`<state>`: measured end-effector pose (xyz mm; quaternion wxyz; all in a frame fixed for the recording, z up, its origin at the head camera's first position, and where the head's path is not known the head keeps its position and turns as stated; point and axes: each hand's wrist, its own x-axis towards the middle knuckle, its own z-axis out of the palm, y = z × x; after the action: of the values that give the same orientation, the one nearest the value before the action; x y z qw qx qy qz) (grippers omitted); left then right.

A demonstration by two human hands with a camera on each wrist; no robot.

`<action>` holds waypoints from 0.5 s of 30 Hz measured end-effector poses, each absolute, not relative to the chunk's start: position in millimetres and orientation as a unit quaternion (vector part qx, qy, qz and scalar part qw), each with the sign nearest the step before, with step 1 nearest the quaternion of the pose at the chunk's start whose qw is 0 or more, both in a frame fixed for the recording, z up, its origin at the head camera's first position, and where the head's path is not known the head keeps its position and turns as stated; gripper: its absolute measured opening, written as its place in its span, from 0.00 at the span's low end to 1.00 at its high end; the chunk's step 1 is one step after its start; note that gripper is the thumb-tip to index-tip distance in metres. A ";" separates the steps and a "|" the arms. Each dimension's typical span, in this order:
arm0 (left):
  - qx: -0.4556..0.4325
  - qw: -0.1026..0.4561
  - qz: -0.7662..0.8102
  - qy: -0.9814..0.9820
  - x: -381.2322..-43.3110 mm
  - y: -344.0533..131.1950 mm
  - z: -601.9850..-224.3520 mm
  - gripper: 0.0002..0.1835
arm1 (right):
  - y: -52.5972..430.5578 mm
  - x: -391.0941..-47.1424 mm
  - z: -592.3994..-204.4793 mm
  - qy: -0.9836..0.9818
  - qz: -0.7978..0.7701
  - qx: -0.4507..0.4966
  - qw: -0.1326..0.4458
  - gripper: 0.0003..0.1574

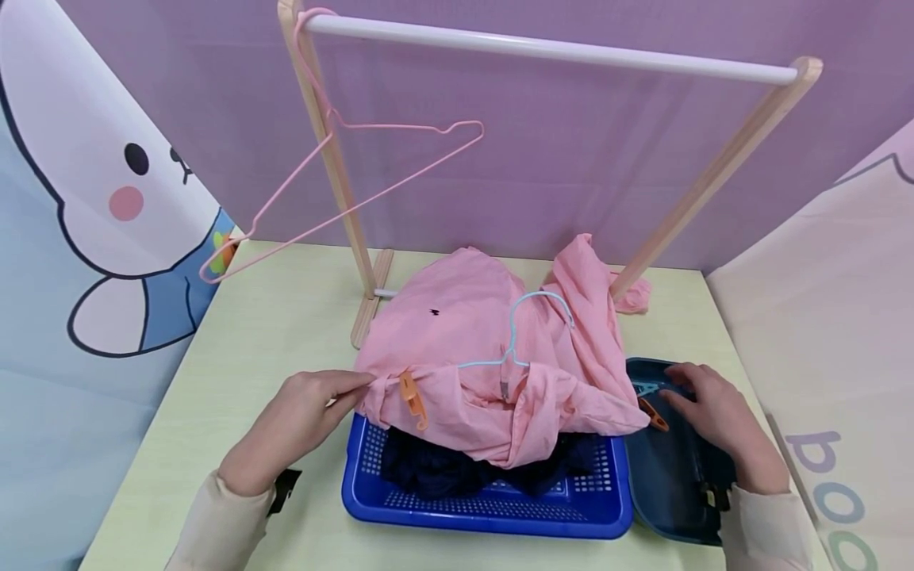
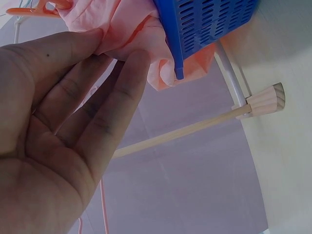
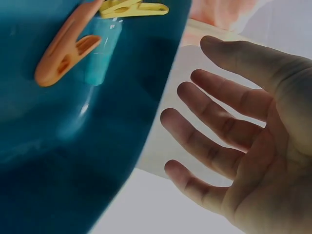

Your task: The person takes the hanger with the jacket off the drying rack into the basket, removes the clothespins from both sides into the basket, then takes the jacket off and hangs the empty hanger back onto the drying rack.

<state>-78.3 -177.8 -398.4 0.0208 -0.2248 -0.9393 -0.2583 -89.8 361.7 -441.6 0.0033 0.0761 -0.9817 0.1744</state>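
A pink garment (image 1: 457, 317) lies spread over the blue basket (image 1: 493, 519), a light-blue hanger (image 1: 512, 333) inside its neck with the hook standing out. My left hand (image 1: 307, 416) pinches the garment's left edge between thumb and fingers. Beside that hand, an orange clothespin (image 1: 412, 400) is clipped on the cloth. My right hand (image 1: 721, 416) hovers over the dark teal tray (image 1: 674, 492), fingers apart and holding nothing. In the tray lie an orange clothespin (image 3: 66, 48), a yellow clothespin (image 3: 134, 8) and a teal clothespin (image 3: 103, 53).
A rack with a white rail (image 1: 550, 49) and wooden posts (image 1: 714, 178) stands behind the garment. A pink hanger (image 1: 343, 198) hangs at the rail's left end. Dark cloth (image 1: 443, 472) lies in the basket. Printed fabric panels (image 1: 121, 301) border the pale table (image 1: 236, 349).
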 end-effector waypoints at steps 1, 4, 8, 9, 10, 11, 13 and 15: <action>-0.225 0.020 -0.258 -0.939 -78.3 -177.8 -398.3 0.14 | 360.7 -89.2 -440.0 -0.981 0.177 0.081 0.012 0.22; -0.226 0.020 -0.256 -0.940 -78.4 -178.0 -398.6 0.14 | 355.9 -87.0 -433.8 -0.977 0.182 0.099 0.041 0.22; -0.232 0.025 -0.255 -0.939 -78.9 -178.0 -399.2 0.14 | 342.6 -81.6 -419.6 -0.972 0.181 0.119 0.085 0.23; -0.233 0.025 -0.255 -0.938 -78.9 -178.0 -399.2 0.14 | 337.6 -79.7 -413.9 -0.971 0.181 0.122 0.097 0.23; -0.233 0.026 -0.254 -0.938 -78.9 -178.1 -399.2 0.14 | 332.0 -77.6 -407.4 -0.969 0.180 0.127 0.109 0.24; -0.234 0.027 -0.253 -0.938 -78.9 -178.1 -399.1 0.14 | 325.9 -75.4 -400.7 -0.967 0.180 0.135 0.124 0.24; -0.233 0.026 -0.253 -0.939 -79.1 -178.1 -399.0 0.14 | 311.9 -71.1 -385.6 -0.959 0.181 0.154 0.154 0.24; -0.230 0.023 -0.253 -0.939 -79.1 -178.2 -398.7 0.14 | 296.3 -67.8 -371.7 -0.943 0.189 0.187 0.199 0.22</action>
<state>-79.1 -178.2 -398.7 0.0231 -0.2302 -0.9393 -0.2535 -67.8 296.3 -371.7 0.1987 0.1870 -0.9433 0.1891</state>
